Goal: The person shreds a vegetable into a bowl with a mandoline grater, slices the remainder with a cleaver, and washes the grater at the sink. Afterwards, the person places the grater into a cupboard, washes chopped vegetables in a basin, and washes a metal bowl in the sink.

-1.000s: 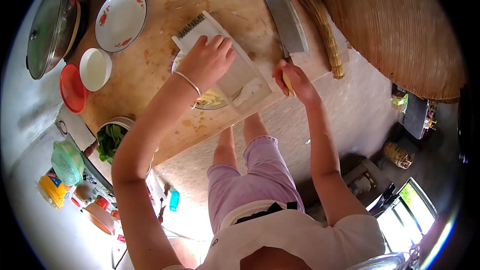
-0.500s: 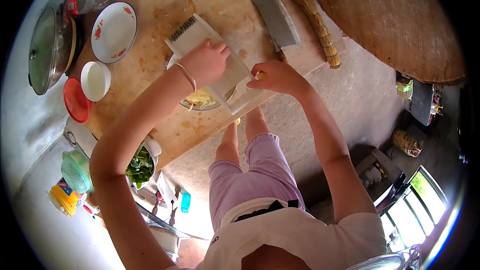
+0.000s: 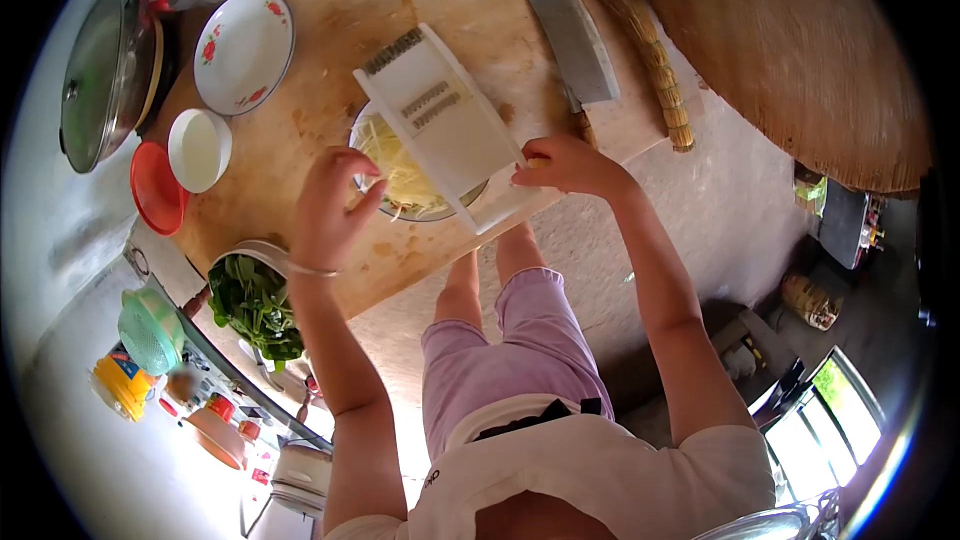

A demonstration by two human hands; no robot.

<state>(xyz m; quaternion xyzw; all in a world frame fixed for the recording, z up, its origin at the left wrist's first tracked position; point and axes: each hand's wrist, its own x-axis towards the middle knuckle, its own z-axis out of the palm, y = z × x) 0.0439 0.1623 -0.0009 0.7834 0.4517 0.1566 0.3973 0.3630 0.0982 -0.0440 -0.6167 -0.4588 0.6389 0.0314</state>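
A white grater (image 3: 440,115) with metal blades lies slantwise over a bowl of pale yellow shreds (image 3: 410,180) on the wooden table. My right hand (image 3: 568,166) is closed round the grater's near right end. Something small and yellowish (image 3: 538,161) shows between its fingers; I cannot make out what. To the left of the bowl, my left hand (image 3: 335,205) hovers near the shreds, thumb and fingers apart, with nothing visible in it. A bracelet circles that wrist.
A cleaver (image 3: 575,40) and a straw brush (image 3: 655,70) lie to the right. A plate (image 3: 245,52), white bowl (image 3: 200,150), red bowl (image 3: 158,190) and lidded pan (image 3: 92,95) stand left. Leafy greens (image 3: 255,305) fill a container beside the table's near left edge.
My left hand has come off the grater and moved left and towards me, uncovering the blades. My right hand stays at the grater's end. The view has shifted slightly.
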